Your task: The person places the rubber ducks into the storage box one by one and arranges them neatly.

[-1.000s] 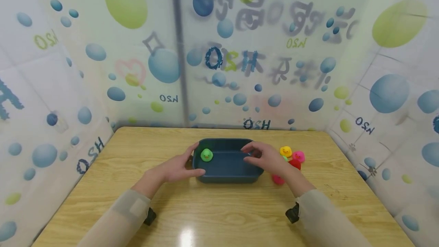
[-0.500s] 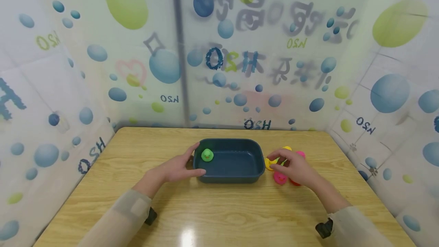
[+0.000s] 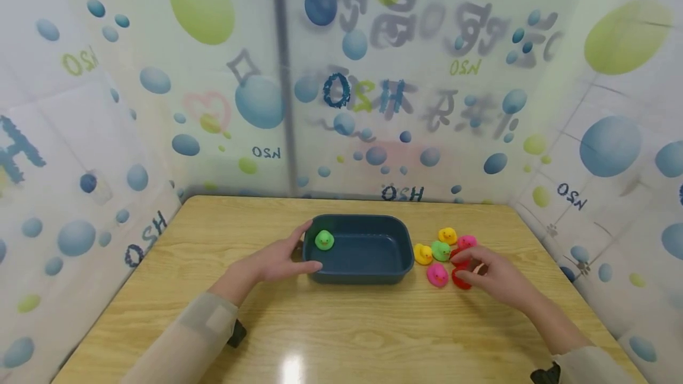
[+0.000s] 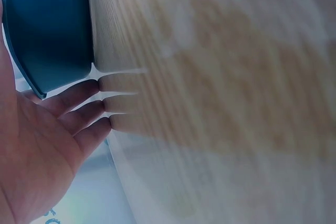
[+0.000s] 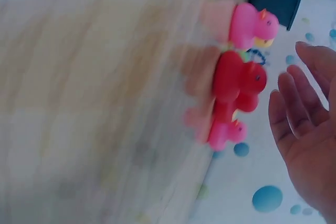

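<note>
A dark blue rectangular basin (image 3: 368, 256) stands on the table, with a green rubber duck (image 3: 324, 240) at its left end inside. My left hand (image 3: 274, 262) rests at that end, thumb over the near rim and index finger along the back corner. In the left wrist view its other fingers lie fairly straight beside the basin wall (image 4: 50, 30). Right of the basin sits a cluster of rubber ducks: two yellow, a green duck (image 3: 441, 250), pink and red ones. My right hand (image 3: 498, 277) hovers over the red duck (image 5: 233, 80), fingers apart and holding nothing.
The wooden table (image 3: 341, 336) ends at a patterned curtain (image 3: 341, 165) behind, with more curtain at both sides. A pink duck (image 3: 437, 275) lies in front of the cluster, and a yellow duck (image 3: 423, 254) sits close against the basin's right wall.
My right hand has moved from over the basin to the right, across the ducks, uncovering the yellow, green and pink ones. My left hand has stayed at the basin's left end.
</note>
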A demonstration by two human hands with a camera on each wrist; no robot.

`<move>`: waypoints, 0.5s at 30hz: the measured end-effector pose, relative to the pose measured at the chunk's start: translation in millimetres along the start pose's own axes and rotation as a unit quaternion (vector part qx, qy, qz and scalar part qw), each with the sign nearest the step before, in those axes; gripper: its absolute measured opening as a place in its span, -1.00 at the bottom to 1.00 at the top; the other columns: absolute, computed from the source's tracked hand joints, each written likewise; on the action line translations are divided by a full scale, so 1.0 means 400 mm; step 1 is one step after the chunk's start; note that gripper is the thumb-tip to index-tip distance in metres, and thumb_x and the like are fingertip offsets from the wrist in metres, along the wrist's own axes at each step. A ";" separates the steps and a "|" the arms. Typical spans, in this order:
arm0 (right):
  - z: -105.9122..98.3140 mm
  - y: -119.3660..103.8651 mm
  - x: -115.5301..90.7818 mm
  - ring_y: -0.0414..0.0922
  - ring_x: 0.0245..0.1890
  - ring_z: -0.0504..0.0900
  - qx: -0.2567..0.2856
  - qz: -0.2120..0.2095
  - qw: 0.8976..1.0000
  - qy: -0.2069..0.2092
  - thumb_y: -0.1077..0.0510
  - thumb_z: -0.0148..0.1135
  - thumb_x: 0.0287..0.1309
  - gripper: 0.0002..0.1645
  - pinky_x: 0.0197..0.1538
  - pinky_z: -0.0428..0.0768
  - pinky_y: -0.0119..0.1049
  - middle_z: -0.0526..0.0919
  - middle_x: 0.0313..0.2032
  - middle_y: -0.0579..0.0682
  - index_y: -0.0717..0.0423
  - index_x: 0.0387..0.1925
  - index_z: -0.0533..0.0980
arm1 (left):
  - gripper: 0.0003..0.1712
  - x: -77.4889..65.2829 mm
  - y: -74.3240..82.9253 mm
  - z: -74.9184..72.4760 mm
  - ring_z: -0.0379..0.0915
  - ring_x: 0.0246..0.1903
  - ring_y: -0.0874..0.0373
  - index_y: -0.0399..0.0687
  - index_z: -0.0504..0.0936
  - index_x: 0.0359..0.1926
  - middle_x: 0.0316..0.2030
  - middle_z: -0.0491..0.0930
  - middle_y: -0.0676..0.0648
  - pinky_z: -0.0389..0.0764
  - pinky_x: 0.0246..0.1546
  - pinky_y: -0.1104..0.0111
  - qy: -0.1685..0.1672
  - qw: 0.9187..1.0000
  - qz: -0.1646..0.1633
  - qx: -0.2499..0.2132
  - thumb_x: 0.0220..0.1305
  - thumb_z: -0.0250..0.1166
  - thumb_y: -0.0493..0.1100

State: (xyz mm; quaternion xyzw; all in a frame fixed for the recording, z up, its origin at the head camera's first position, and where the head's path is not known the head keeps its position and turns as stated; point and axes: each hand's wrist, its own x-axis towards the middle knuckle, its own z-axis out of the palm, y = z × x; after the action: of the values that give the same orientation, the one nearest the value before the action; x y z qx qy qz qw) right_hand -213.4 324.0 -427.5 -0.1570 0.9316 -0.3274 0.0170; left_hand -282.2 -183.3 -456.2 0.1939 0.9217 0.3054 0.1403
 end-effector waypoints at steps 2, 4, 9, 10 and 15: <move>-0.006 0.014 -0.010 -0.27 -0.19 0.61 -0.002 -0.003 1.000 -0.002 0.13 0.49 0.42 -0.73 -0.13 0.65 -0.37 0.75 0.02 0.02 0.05 0.08 0.71 | 0.34 0.000 0.000 0.000 0.38 0.54 -0.28 0.36 -0.23 0.81 0.55 0.42 -0.33 0.33 0.57 -0.22 0.000 1.000 -0.001 0.000 0.32 0.34 0.60; -0.009 0.031 -0.018 -0.28 -0.19 0.60 -0.003 -0.010 1.000 -0.005 0.16 0.51 0.38 -0.74 -0.16 0.65 -0.36 0.72 0.02 0.03 0.04 0.06 0.71 | 0.34 0.000 0.002 0.000 0.39 0.53 -0.27 0.36 -0.22 0.81 0.54 0.43 -0.32 0.34 0.56 -0.21 0.000 1.000 -0.002 0.000 0.32 0.34 0.59; -0.014 0.064 -0.029 -0.22 -0.15 0.64 0.009 0.011 0.999 -0.038 0.14 0.56 0.33 -0.64 -0.16 0.68 -0.37 0.67 0.12 0.11 0.05 0.09 0.66 | 0.34 -0.003 0.006 -0.002 0.39 0.53 -0.26 0.36 -0.23 0.81 0.54 0.44 -0.31 0.34 0.56 -0.21 -0.001 1.000 -0.002 0.003 0.33 0.33 0.59; -0.014 0.066 -0.029 -0.18 -0.13 0.65 0.012 0.021 0.999 -0.045 0.14 0.56 0.34 -0.62 -0.14 0.68 -0.37 0.66 0.14 0.12 0.05 0.11 0.64 | 0.34 -0.004 0.006 -0.002 0.39 0.53 -0.26 0.36 -0.23 0.81 0.54 0.44 -0.31 0.34 0.56 -0.21 -0.001 1.000 -0.003 0.004 0.33 0.33 0.59; -0.010 0.069 -0.028 -0.06 -0.03 0.66 0.023 0.056 0.996 -0.062 0.11 0.56 0.34 -0.58 -0.10 0.69 -0.37 0.67 0.16 0.11 0.05 0.14 0.60 | 0.34 -0.005 0.008 -0.004 0.38 0.54 -0.27 0.36 -0.24 0.81 0.54 0.43 -0.32 0.33 0.57 -0.21 -0.003 1.000 -0.005 0.002 0.32 0.33 0.60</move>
State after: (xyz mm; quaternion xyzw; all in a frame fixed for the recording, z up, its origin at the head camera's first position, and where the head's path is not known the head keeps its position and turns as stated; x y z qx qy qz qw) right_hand -211.1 350.1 -442.3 -0.1245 0.9284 -0.3365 0.0962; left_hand -280.2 -182.6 -452.8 0.1905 0.9228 0.3022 0.1444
